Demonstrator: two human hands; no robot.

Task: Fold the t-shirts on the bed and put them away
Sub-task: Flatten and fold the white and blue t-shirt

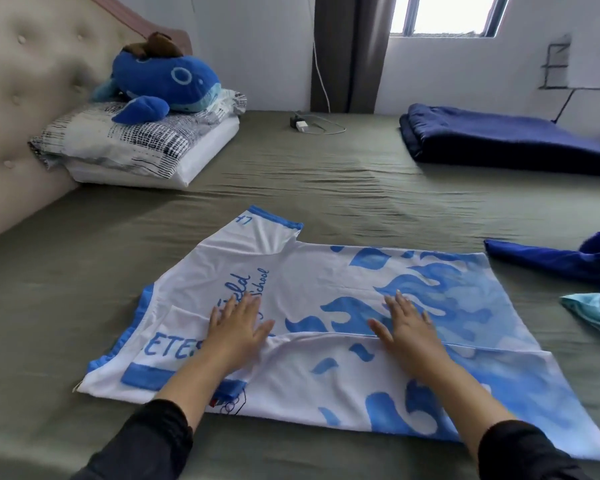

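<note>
My left hand point(238, 332) lies flat on the white and blue t-shirt point(326, 327), fingers straight and spread, palm down on the blue lettering near the collar end. My right hand point(404, 325) lies flat the same way, fingers straight, on the blue flame pattern further toward the hem. Both press just at the edge of a flap of the shirt that is folded over along its near side. The t-shirt is spread on the bed point(326, 188) close to its near edge, collar end toward the headboard point(25, 109) and hem toward the right; its far sleeve point(269, 232) sticks out flat toward the middle of the bed. At the right edge of the bed, just beside the hem but apart from it, lies a heap of blue clothes point(575, 268). In the far right corner lies a folded navy blanket point(499, 140). At the headboard end sit stacked pillows point(136, 147) with a blue whale plush point(163, 84) on top. A white charger point(302, 125) with its cable lies at the far edge.
</note>
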